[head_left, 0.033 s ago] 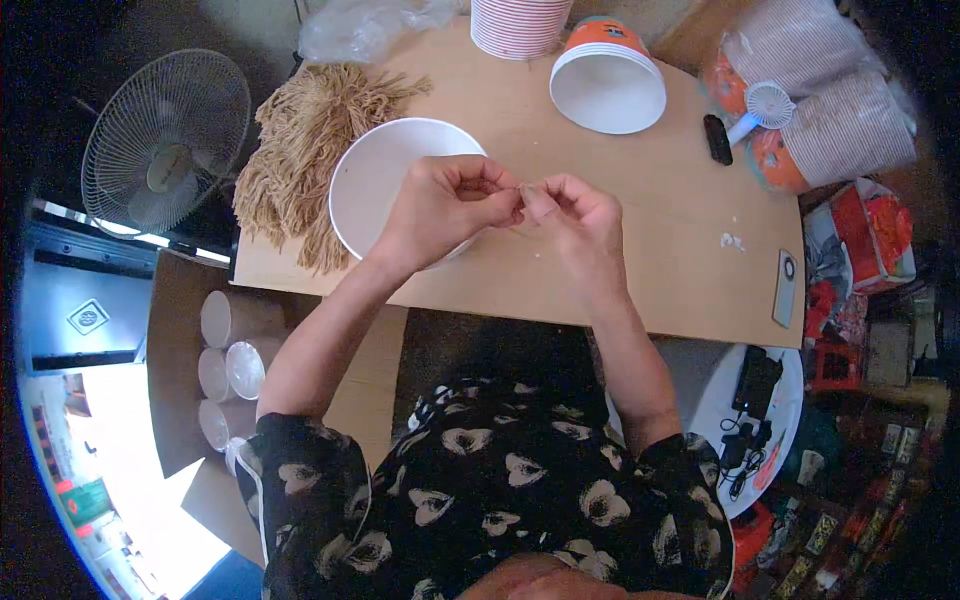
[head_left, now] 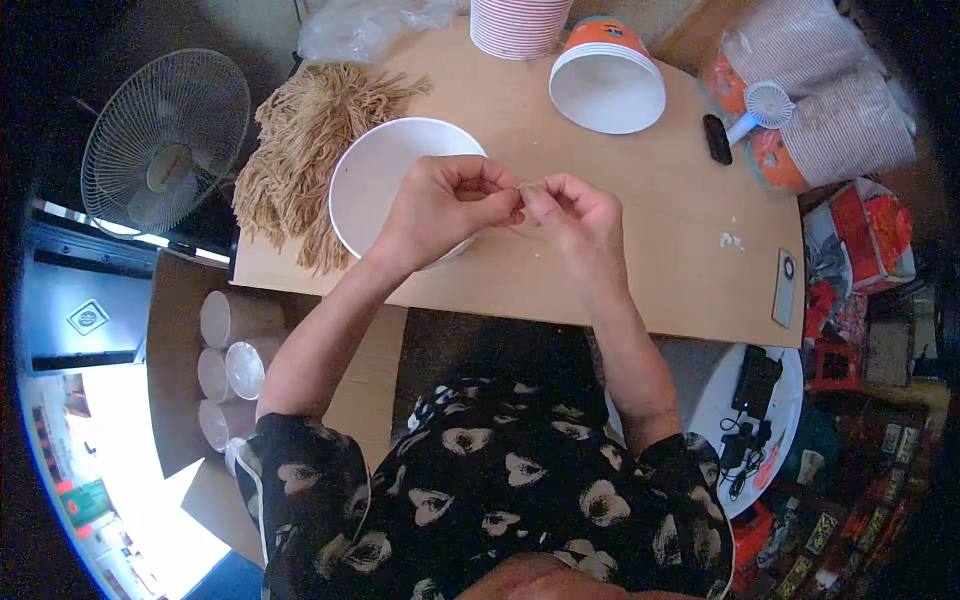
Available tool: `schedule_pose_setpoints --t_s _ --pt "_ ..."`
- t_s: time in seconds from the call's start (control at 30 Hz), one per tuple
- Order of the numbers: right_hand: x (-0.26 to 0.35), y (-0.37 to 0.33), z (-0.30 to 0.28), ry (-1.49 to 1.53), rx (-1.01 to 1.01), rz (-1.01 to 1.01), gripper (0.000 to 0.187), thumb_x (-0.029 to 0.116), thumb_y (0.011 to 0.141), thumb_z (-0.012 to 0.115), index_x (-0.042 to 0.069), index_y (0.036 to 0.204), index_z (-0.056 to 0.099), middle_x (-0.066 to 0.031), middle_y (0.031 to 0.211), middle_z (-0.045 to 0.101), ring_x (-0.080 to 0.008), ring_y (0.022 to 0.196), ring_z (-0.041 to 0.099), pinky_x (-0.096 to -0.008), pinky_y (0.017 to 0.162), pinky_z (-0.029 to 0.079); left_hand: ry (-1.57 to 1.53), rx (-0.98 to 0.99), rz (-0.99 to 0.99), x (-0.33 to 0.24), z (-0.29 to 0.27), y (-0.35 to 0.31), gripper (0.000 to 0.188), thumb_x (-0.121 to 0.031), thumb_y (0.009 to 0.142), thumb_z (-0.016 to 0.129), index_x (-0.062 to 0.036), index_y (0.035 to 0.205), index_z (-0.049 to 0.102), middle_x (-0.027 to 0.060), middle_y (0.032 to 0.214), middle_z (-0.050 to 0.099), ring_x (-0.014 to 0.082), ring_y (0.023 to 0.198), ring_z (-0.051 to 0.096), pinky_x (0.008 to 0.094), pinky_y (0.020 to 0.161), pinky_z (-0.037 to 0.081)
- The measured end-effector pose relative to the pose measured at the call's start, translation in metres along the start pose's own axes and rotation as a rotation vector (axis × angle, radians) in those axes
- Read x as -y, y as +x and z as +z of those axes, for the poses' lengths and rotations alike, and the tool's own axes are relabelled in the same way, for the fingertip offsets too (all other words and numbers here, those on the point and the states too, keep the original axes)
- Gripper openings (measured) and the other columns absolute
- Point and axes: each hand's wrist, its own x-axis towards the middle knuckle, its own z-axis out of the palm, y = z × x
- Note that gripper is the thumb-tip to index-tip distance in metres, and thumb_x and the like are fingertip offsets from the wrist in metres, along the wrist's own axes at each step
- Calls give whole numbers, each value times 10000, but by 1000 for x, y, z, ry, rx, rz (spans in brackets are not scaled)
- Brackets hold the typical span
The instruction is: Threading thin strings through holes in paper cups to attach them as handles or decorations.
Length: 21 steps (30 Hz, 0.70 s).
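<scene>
Above the table (head_left: 690, 260), my left hand (head_left: 440, 205) and my right hand (head_left: 582, 215) meet fingertip to fingertip. Both are closed in a pinch, thumbs against forefingers. Whatever lies between the tips is too small to make out. Under my left hand stands a wide white tub (head_left: 372, 185), its inside partly covered by the hand and wrist. A heap of tan cords (head_left: 300, 140) with loose, frayed ends lies against the tub's left side.
Nested white tubs with an orange outside (head_left: 608, 92) lie tipped near the back, beside a tall tub stack (head_left: 515, 28). Wrapped tub stacks (head_left: 845, 140), a small handheld fan (head_left: 766, 106) and a black object (head_left: 717, 139) are at right. A large fan (head_left: 168, 140) stands left.
</scene>
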Motion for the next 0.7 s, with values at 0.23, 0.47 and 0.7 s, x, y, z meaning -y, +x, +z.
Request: schedule_pose_setpoints --t_s 0.23,0.47,0.7 --pt "1 -1 -3 114 31 138 206 199 928 693 -6 906 693 -2 753 653 -47 674 571 -203 597 468 -47 70 3 0 -4 0 174 -21 869 716 67 1017 690 105 903 721 139 832 704 249 772 589" --pt "8 -7 -6 -56 5 -24 232 191 958 645 -35 993 686 -22 801 665 -88 703 606 -242 671 511 40 69 -52 -9 -2 -2 150 -50 902 693 58 1005 704 96 879 722 130 802 697 244 758 593" --pt "4 3 -8 43 -28 -63 199 151 975 595 -12 1069 660 -23 922 669 -90 840 610 -233 760 493 -135 162 -51 4 -9 0 179 -123 928 683 27 1025 700 65 886 722 99 775 665 232 726 539"
